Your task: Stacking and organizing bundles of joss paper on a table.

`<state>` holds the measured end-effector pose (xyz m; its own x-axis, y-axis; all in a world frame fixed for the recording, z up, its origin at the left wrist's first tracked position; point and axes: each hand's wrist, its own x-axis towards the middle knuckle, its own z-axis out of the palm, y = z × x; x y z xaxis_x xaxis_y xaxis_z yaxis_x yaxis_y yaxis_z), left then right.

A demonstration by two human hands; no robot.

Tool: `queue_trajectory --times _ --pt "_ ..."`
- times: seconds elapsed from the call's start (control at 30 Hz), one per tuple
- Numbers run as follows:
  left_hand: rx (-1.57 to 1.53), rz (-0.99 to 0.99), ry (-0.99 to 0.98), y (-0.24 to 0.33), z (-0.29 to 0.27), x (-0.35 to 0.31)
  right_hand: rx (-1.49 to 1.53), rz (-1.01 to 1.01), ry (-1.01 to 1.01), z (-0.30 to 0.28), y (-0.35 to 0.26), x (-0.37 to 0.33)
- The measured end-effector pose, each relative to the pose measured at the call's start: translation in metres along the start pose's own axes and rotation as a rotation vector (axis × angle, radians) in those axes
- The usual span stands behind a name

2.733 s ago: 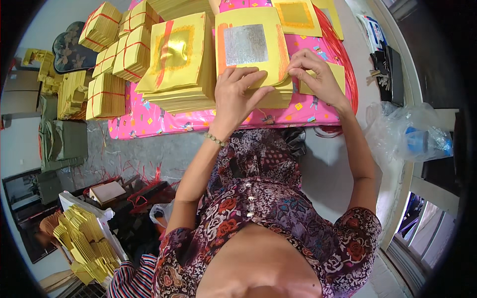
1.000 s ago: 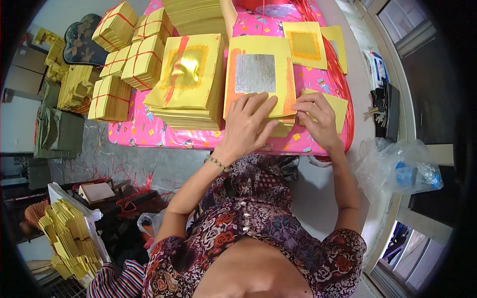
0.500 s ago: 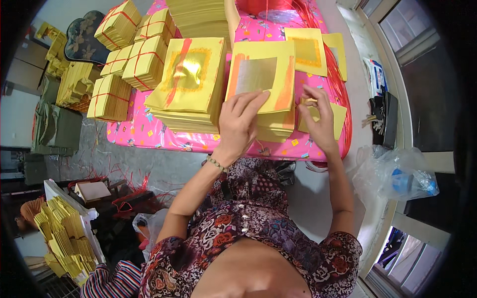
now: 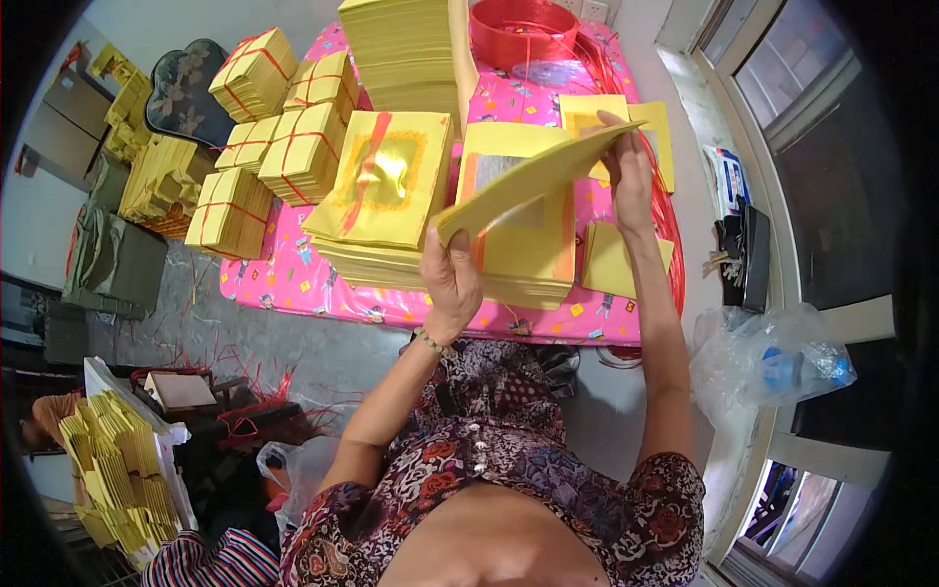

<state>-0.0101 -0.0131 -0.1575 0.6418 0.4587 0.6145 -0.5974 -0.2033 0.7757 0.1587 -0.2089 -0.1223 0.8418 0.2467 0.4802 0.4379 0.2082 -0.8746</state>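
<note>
Between my two hands, a bundle of yellow paper sheets (image 4: 543, 178) is lifted and tilted above a stack of yellow paper with a silver square (image 4: 528, 256). My left hand (image 4: 452, 279) pinches its near left corner, thumb on the edge. At the raised far right corner, my right hand (image 4: 629, 176) grips it with the fingers wrapped behind. Left of this lies another yellow stack with a gold foil square and a red stripe (image 4: 383, 181). A few smaller yellow sheets (image 4: 626, 259) rest below my right forearm, near the table's right side.
Several yellow paper bundles tied with red string (image 4: 301, 147) stand at the left on the pink patterned table (image 4: 284, 279). A tall yellow stack (image 4: 401, 54) and a red coil of strapping (image 4: 523, 34) are at the back. A clear plastic bag (image 4: 773, 362) hangs at the right.
A bundle of sheets has come up off the right-hand stack and now tilts between both hands. My right hand has moved up and closed on it; my left has shifted slightly down and left.
</note>
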Motion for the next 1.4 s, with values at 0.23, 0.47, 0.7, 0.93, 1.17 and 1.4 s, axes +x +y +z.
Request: queue_trajectory --times 0.23,0.47,0.7,0.93,1.17,1.4 --pt "0.1 0.024 0.07 -0.01 0.004 -0.003 0.047 0.1 0.115 -0.003 0.018 -0.008" --pt "0.064 0.006 0.066 -0.015 0.005 -0.004 -0.002 0.095 0.089 -0.001 0.014 -0.011" --pt "-0.041 -0.004 -0.09 -0.002 -0.001 0.008 0.103 0.056 0.114 0.002 -0.001 0.002" --pt "-0.261 -0.377 -0.475 0.041 0.014 0.035 0.835 0.022 -0.304 0.044 0.01 -0.001" --pt "-0.106 -0.183 -0.557 0.025 0.027 0.054 0.562 0.364 -0.155 0.06 -0.009 -0.039" --pt "-0.216 -0.487 -0.692 0.021 0.03 0.053 0.818 0.526 -0.208 0.029 0.008 -0.063"
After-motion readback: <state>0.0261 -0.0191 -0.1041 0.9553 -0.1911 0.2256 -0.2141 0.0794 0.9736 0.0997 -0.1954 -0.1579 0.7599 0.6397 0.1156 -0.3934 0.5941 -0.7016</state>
